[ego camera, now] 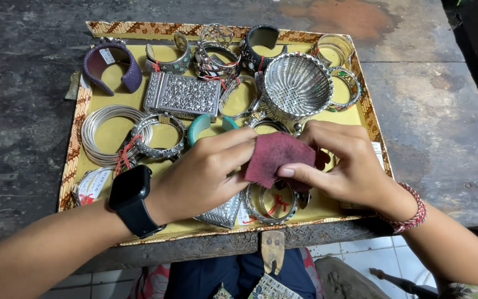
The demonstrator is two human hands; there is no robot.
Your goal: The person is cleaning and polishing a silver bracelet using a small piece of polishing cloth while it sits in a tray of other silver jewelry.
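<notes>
A dark counter [427,111] carries a yellow tray [355,119] of silver bangles. Just above the grip sits a woven silver basket [297,83]. Both grips are clenched on a maroon cloth [272,156]: left hand [206,174] pinching its near edge, right hand [344,160] cupping the far side. Whatever's inside is hidden; rubbing well likely wants firm, even pressure.

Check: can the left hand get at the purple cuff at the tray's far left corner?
Probably yes. The purple cuff lies uncovered with nothing stacked on it. The left hand is busy holding the red cloth, though, so it would need to let go first.
</notes>
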